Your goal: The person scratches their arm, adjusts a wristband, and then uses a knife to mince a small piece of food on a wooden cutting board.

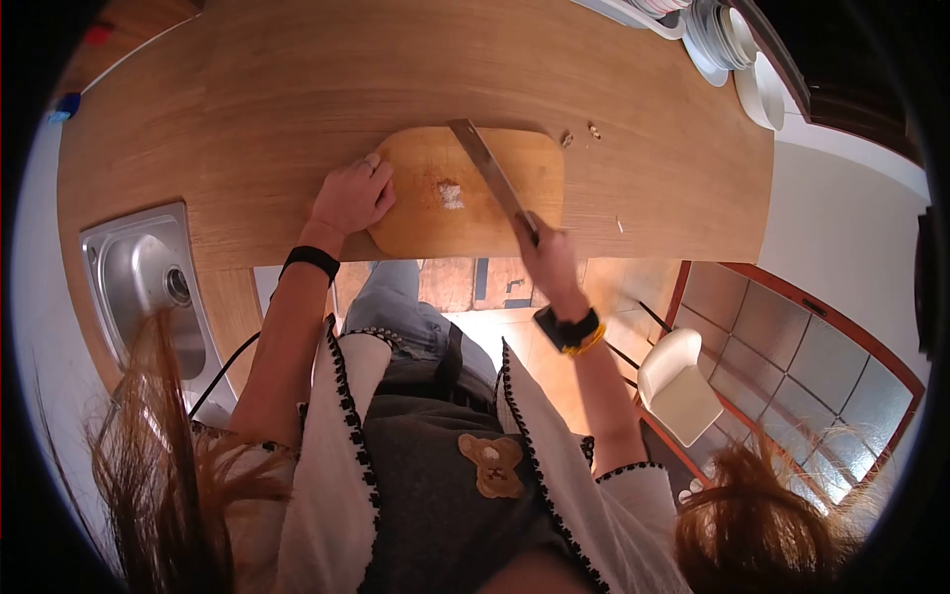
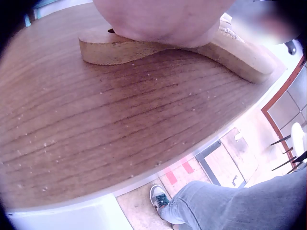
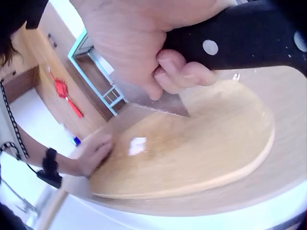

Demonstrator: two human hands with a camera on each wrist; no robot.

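My right hand [image 1: 550,265] grips the black, riveted handle [image 3: 240,40] of a large kitchen knife [image 1: 492,173]. Its long blade slants over the right half of a wooden cutting board [image 1: 416,233]. In the right wrist view the blade [image 3: 165,104] is close over the board, partly behind the fingers. At the board's left end, my left hand [image 1: 354,198] holds the edge, with fingers bent. The left wrist view shows that hand [image 2: 165,21] over the board's curved end [image 2: 108,52]; its fingertips are hidden. A small whitish heap of chopped bits [image 1: 450,194] lies mid-board.
Two small brownish scraps [image 1: 567,140] lie beyond the board's right corner. A steel sink [image 1: 148,287] is set into the counter at left. Stacked plates and bowls [image 1: 720,40] stand at the far right. A white chair [image 1: 678,381] is on the floor at right.
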